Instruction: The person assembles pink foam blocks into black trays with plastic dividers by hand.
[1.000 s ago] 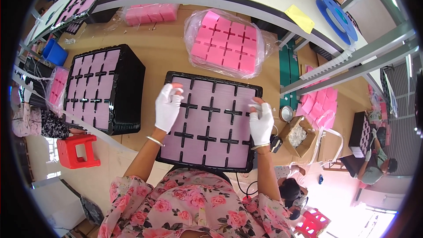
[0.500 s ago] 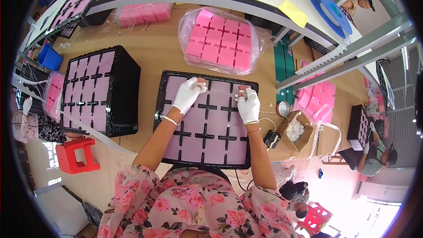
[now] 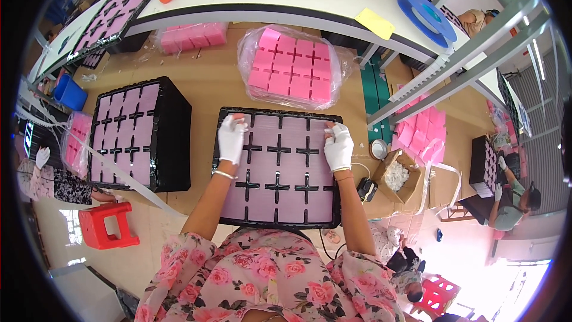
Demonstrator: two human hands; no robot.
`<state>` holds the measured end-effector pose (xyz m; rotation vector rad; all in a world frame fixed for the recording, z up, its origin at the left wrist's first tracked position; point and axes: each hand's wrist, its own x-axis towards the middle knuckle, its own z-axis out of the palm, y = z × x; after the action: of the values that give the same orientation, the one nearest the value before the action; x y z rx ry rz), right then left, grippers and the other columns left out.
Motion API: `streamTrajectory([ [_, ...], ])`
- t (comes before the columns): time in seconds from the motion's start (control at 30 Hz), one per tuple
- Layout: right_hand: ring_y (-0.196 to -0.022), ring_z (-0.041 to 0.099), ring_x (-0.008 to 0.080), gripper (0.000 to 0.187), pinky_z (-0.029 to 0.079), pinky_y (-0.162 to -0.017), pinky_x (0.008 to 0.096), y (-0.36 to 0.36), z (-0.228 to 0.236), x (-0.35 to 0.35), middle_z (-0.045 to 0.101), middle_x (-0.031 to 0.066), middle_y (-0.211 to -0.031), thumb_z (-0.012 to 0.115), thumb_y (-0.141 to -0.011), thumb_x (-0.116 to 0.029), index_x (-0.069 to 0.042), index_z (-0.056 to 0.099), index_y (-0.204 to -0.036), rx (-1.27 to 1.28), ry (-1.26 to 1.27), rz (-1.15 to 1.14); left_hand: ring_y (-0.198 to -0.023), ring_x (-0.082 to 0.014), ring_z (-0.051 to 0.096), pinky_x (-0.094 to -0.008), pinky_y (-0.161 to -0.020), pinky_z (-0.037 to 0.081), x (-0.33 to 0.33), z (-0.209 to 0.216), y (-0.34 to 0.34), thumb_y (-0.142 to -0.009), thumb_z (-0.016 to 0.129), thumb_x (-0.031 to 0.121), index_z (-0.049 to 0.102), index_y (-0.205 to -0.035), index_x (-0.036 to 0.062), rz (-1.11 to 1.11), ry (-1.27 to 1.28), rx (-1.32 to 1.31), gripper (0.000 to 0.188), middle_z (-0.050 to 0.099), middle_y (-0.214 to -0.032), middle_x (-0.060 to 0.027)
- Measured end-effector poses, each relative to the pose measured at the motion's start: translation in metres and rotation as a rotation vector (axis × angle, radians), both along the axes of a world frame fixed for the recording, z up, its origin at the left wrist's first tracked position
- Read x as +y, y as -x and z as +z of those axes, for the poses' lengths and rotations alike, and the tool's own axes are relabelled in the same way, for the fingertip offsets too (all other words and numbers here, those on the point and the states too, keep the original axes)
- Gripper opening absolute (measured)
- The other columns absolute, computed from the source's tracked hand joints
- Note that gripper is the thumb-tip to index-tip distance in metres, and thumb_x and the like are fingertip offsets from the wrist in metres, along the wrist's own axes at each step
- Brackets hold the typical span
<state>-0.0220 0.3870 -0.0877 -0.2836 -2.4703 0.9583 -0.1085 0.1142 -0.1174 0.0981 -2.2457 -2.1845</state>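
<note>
A black tray (image 3: 337, 203) lies in front of me. Its compartments hold lilac foam sheets (image 3: 262, 170), with black cross-shaped dividers between them. My left hand (image 3: 231, 140), in a white glove with bare fingertips, is over the tray's far left corner compartment. Its fingers are loosely bent, tips at the foam. Over the far right corner is my right hand (image 3: 339, 148), gloved the same way, fingers bent and slightly apart near the rim. I see nothing held in either hand; whether the fingertips press on the foam is unclear.
To the left stands a tall stack of black trays (image 3: 173, 137). Pink foam blocks in clear plastic (image 3: 292, 68) lie beyond my tray. At right are a cardboard box of white scraps (image 3: 411, 188), a small round tin (image 3: 378, 149) and loose pink foam (image 3: 423, 131). A shelf (image 3: 250, 9) spans the far side.
My left hand has moved left, from beside the divider to the tray's far left corner. My right hand has shifted only slightly. The whole view has tilted a little.
</note>
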Motion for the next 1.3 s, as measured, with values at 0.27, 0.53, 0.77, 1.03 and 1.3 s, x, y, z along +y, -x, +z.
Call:
streamTrajectory([
  [0.27,-0.116,0.056,0.0204,0.038,0.044,-0.100,0.0308,-0.061,0.017,-0.057,0.058,0.0153,-0.124,0.047,-0.097,-0.005,0.002,0.045,-0.135,0.069,0.685,0.122,-0.095,-0.0171,0.063,-0.0284,-0.087,0.052,-0.006,0.055,-0.049,-0.098,0.052,0.012,0.055,-0.114,-0.0059,-0.056,-0.340,0.002,0.024,0.061,-0.106,-0.0108],
  [0.53,-0.085,0.061,0.0182,0.020,0.049,-0.080,0.0276,-0.067,0.000,-0.061,0.060,0.0088,-0.097,0.049,-0.086,0.008,-0.001,0.058,-0.103,-0.073,0.485,-0.074,-0.096,-0.0176,0.059,-0.0331,-0.093,0.049,-0.008,0.009,-0.074,-0.101,0.047,0.018,0.050,-0.118,-0.0045,0.125,-0.503,0.062,0.029,0.056,-0.106,-0.0098],
  [0.77,-0.078,0.058,0.0261,0.019,0.051,-0.068,0.0320,-0.072,-0.001,-0.033,0.056,0.0141,-0.095,0.052,-0.076,0.015,0.001,0.056,-0.088,-0.133,0.052,0.082,-0.094,-0.0233,0.055,-0.0334,-0.087,0.047,-0.022,0.023,-0.083,-0.075,0.067,-0.007,0.047,-0.122,0.0021,-0.075,0.496,0.267,0.053,0.048,-0.116,-0.0144],
  [1.03,-0.087,0.060,0.0241,0.031,0.051,-0.072,0.0301,-0.081,0.010,-0.026,0.057,0.0126,-0.098,0.045,-0.074,0.019,0.000,0.058,-0.095,-0.259,0.320,0.061,-0.093,-0.0248,0.054,-0.0353,-0.085,0.047,-0.048,0.028,-0.084,-0.080,0.059,-0.008,0.045,-0.126,-0.0003,-0.157,0.540,0.272,0.048,0.043,-0.123,-0.0170],
  [1.3,-0.076,0.065,0.0120,0.016,0.052,-0.072,0.0244,-0.131,0.046,-0.039,0.066,0.0069,-0.083,0.054,-0.089,0.003,0.000,0.065,-0.100,-0.374,0.557,0.274,-0.073,-0.0111,0.058,-0.0256,-0.068,0.049,-0.070,0.057,-0.132,-0.097,0.049,0.006,0.055,-0.111,-0.0002,-0.287,0.085,-0.098,0.016,0.061,-0.093,-0.0068],
])
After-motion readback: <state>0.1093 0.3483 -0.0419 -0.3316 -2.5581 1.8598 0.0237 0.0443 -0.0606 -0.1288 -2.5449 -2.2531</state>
